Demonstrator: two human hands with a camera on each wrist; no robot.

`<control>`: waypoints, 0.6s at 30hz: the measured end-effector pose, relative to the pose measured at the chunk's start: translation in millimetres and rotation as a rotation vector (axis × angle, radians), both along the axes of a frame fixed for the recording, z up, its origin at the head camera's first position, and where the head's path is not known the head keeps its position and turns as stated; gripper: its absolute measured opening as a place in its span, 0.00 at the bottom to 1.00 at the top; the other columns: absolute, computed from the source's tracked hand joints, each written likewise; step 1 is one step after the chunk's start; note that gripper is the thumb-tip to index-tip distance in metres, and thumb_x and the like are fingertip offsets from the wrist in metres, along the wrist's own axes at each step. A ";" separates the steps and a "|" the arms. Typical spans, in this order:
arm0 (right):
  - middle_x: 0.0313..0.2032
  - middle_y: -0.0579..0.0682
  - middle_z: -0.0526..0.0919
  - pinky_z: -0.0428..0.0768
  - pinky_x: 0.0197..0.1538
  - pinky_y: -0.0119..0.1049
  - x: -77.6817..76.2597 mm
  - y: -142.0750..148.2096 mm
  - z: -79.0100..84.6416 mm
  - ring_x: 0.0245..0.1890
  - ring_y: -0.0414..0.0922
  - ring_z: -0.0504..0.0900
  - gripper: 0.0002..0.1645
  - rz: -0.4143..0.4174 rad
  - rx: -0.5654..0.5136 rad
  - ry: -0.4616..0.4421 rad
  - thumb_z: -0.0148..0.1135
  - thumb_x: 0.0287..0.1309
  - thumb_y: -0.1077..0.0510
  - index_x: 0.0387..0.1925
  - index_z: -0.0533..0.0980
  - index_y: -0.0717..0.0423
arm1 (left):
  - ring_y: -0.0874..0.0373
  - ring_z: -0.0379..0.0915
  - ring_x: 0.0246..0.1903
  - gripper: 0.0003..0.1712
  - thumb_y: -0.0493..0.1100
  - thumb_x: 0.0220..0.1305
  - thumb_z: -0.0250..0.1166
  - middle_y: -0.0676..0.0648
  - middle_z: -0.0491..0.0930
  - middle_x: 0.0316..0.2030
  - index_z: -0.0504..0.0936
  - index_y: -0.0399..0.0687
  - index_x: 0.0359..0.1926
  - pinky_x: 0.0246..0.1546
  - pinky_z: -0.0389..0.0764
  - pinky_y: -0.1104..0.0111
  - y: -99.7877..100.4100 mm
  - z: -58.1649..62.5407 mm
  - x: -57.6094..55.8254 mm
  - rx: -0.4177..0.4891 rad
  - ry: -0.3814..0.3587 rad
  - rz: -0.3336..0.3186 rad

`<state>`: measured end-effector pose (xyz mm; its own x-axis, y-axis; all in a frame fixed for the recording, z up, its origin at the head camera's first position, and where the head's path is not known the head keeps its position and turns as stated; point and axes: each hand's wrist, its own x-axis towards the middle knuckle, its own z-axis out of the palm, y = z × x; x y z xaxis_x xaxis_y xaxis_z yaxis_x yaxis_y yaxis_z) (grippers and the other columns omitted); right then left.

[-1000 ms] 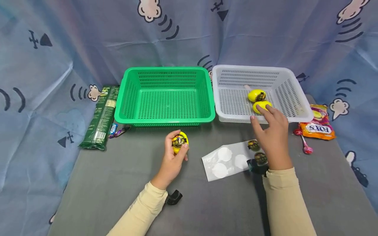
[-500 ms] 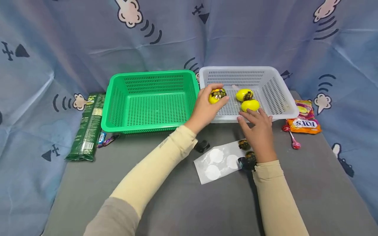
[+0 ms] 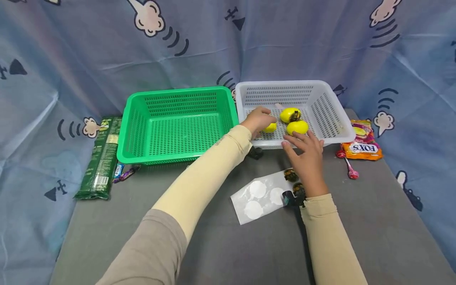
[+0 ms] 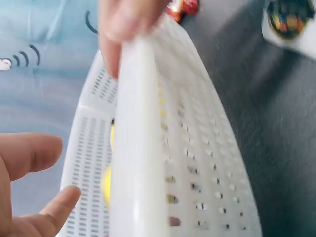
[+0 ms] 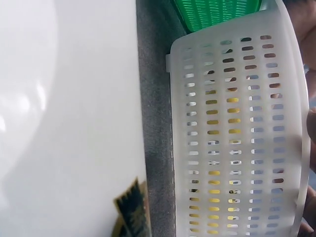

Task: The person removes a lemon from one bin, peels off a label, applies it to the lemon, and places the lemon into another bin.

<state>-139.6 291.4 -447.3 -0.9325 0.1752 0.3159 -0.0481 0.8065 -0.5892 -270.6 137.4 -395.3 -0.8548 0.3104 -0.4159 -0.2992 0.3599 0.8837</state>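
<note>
My left hand (image 3: 256, 119) reaches over the front left of the white basket (image 3: 331, 140). Its fingers are spread apart in the left wrist view, and just under them lies a yellow lemon (image 3: 270, 128), partly hidden. Two more lemons sit to its right: one with a black round label (image 3: 289, 115), the other a plain-looking lemon (image 3: 297, 127) nearer the front. My right hand (image 3: 307, 162) has its fingers loosely extended at the basket's front rim, its fingertips (image 4: 123, 27) at the rim's edge. Below it lies a sticker sheet (image 3: 246, 198), with dark stickers and white round blanks.
A green basket (image 3: 178, 159) stands left of the white one. Further left are a green packet (image 3: 101, 162) and small wrapped sweets (image 3: 126, 174). An orange FOX'S packet (image 3: 363, 148) and lollipops (image 3: 350, 170) lie at right. A patterned curtain (image 3: 199, 43) hangs behind.
My left hand has carried a lemon from the table's middle into the white basket and let go of it. My right hand has drawn back from the front lemon to the rim.
</note>
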 end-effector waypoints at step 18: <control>0.63 0.60 0.82 0.60 0.73 0.60 8.5 0.1 34.5 0.69 0.62 0.70 0.23 -0.109 -0.117 -0.057 0.63 0.75 0.50 0.62 0.83 0.60 | 0.50 0.79 0.50 0.14 0.45 0.78 0.61 0.47 0.81 0.56 0.82 0.40 0.54 0.45 0.79 0.58 -132.2 7.0 104.5 0.317 0.603 0.108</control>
